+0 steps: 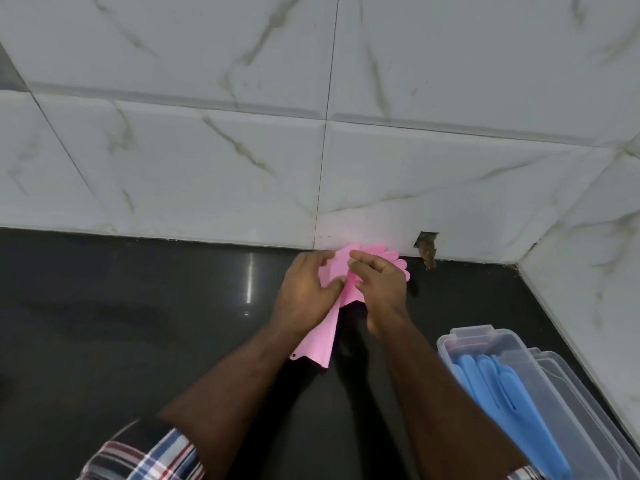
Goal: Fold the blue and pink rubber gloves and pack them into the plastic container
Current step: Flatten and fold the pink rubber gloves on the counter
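My left hand [304, 292] and right hand [379, 284] pinch the soft, floppy pink rubber glove [323, 337] with curled fingers over the shiny black bench [121, 323], while smooth blue rubber gloves [502, 400] lie inside the clear plastic container [464, 336] by the marble-tiled wall [207, 150].

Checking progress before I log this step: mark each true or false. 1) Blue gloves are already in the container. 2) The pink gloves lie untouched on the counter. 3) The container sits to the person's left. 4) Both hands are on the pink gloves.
1) True: the blue gloves lie inside the plastic container.
2) False: the pink gloves are held up over the black counter.
3) False: it sits to the right, near the corner wall.
4) True: the left hand and the right hand both pinch them.
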`<control>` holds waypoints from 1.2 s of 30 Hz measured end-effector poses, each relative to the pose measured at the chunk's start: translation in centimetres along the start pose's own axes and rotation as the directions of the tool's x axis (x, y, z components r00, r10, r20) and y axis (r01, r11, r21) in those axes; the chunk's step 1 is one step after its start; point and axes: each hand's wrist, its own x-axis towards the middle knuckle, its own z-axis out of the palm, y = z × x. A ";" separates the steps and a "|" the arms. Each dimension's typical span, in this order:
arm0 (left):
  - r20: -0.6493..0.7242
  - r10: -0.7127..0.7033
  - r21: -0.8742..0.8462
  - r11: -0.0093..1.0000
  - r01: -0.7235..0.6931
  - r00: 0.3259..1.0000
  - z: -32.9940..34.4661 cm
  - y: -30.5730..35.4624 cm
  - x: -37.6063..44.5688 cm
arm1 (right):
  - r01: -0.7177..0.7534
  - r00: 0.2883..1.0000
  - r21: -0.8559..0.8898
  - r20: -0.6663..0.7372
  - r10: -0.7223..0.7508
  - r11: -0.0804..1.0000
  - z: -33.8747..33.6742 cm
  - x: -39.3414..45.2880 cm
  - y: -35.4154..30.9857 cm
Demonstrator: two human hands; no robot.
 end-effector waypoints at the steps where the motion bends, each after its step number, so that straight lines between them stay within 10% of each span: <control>1: 0.042 0.002 -0.005 1.000 -0.002 0.999 -0.6 1.2 0.1 | 0.026 0.999 0.005 0.025 -0.026 1.000 0.1 -0.7 -0.6; 11: -0.007 -0.066 -0.112 0.992 0.065 0.998 -4.3 6.8 -2.4 | 0.181 0.960 0.052 0.210 -0.188 0.982 -2.2 -7.5 -5.0; 15: 0.029 -0.229 -0.371 0.901 0.223 0.973 -4.7 8.0 -4.0 | 0.274 0.943 -0.220 0.253 -0.216 0.936 -4.0 -10.2 -4.4; 20: 0.073 -0.401 -0.621 0.698 0.356 0.913 -4.6 8.2 -5.9 | 0.320 0.937 -0.739 0.339 -0.083 0.593 -6.4 -12.3 -2.5; 23: 0.131 -0.445 -0.670 0.619 0.410 0.886 -5.2 7.4 -7.1 | 0.399 0.910 -0.817 0.300 -0.285 0.416 -7.4 -12.0 -2.8; 28: 0.108 -0.498 -0.695 0.581 0.423 0.861 -5.3 4.5 -10.0 | 0.608 0.674 -0.785 0.429 -0.601 0.121 -6.7 -11.9 -3.2; 36: -0.160 -0.557 -0.387 0.795 0.468 0.815 -4.1 -2.2 -19.2 | 0.409 0.896 -0.910 0.387 0.217 -0.063 -7.9 -15.3 0.8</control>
